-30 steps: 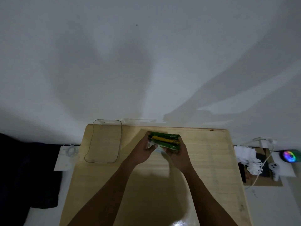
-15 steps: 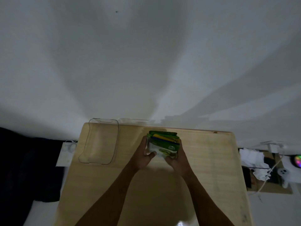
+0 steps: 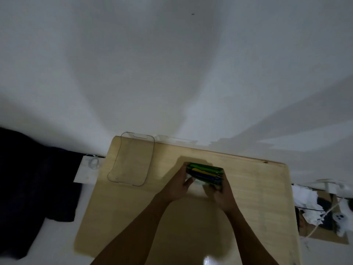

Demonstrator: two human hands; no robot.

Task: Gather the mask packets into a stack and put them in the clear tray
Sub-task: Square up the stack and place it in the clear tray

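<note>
A stack of mask packets (image 3: pixel 205 174), green, yellow and blue along their edges with a white face toward me, stands on edge on the wooden table (image 3: pixel 257 197). My left hand (image 3: pixel 176 185) grips its left end and my right hand (image 3: pixel 222 195) grips its right end. The clear tray (image 3: pixel 131 159) lies at the table's far left corner, apart from the stack and to its left, with nothing in it.
A white wall rises right behind the table. Dark cloth (image 3: pixel 34 188) hangs at the left. At the right, off the table, lie white crumpled paper (image 3: pixel 305 197), cables and a small white device (image 3: pixel 340 222) on cardboard.
The stack stays pressed between both hands at the same place on the table. The view has shifted, so table and tray sit further right in the picture.
</note>
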